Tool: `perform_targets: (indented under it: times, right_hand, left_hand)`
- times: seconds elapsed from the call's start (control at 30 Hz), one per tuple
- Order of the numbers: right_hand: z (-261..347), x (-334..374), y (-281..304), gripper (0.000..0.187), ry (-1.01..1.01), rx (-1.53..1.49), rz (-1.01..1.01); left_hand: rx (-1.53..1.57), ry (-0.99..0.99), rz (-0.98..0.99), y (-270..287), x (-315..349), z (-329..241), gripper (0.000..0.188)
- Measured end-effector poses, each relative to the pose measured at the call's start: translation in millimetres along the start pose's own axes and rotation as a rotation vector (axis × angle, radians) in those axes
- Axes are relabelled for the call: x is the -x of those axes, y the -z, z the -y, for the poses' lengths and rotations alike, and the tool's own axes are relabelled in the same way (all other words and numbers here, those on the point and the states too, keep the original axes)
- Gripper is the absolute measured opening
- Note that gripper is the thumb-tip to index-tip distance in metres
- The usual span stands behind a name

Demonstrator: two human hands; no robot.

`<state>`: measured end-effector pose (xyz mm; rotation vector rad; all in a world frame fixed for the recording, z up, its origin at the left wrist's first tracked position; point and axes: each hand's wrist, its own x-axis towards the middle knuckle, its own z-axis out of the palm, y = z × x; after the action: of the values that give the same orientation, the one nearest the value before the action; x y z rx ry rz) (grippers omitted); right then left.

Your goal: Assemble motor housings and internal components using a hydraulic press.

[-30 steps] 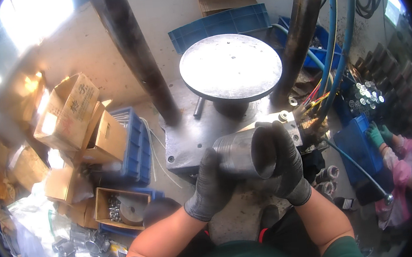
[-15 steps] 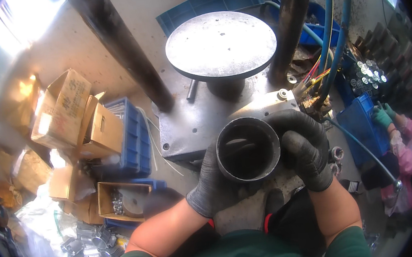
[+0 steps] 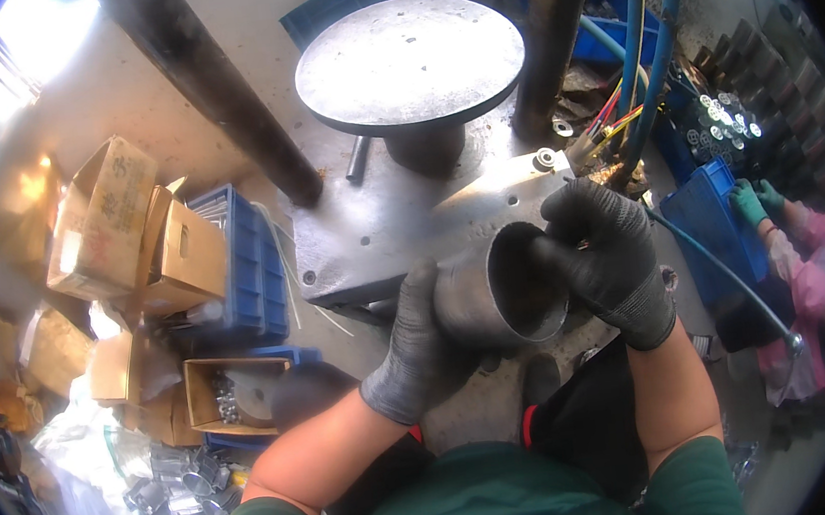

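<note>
A dark grey metal tube (image 3: 467, 297), wide and short, is held in front of me above my lap. My left hand (image 3: 417, 347), in a dark grey glove, is wrapped round its left side and underside. The tube lies tilted, its open mouth facing right; the inside is in shadow. My right hand (image 3: 620, 266), gloved the same, is at that mouth with bent fingers. Its thumb reaches to the opening, and a gap shows between thumb and forefinger. Beyond the tube stands a metal base plate (image 3: 331, 251) carrying a round metal disc (image 3: 412, 61) on a short post.
Two dark pillars (image 3: 215, 97) (image 3: 556, 41) rise beside the disc. Cardboard boxes (image 3: 102, 220) and a blue crate (image 3: 252, 264) stand left. Blue hoses (image 3: 645, 32) hang right. A co-worker's green-gloved hands (image 3: 749, 202) are at a blue bin (image 3: 710, 216).
The tube has turned from facing up toward me to facing right. My right hand has shifted from round its right side to its mouth, with the fingers raised. The view has shifted slightly.
</note>
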<state>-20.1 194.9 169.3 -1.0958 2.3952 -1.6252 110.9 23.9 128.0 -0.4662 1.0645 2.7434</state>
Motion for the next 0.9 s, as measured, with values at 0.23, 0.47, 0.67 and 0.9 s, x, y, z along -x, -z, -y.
perform_targets:
  times: [0.23,0.47,0.67,0.9]
  right_hand:
    - [-5.3,-1.6,-9.6,0.018,0.284,0.185,-0.181]
    - [-12.9,-11.4,-10.7,0.004,-0.008,-0.33,-0.416]
    - [-19.5,-8.8,-0.5,0.026,-0.354,-0.596,-0.099]
    - [-20.8,6.3,-28.4,0.035,-0.316,-0.675,0.117]
  left_hand:
    - [0.125,0.083,-0.026,-3.3,-2.9,-4.0,0.091]
    - [0.133,0.028,-0.054,2.1,-1.7,-2.4,0.091]
    - [-0.177,-0.415,0.026,3.2,-2.1,-10.0,0.1]
    - [-0.213,-0.639,-0.037,8.8,3.4,-6.9,0.102]
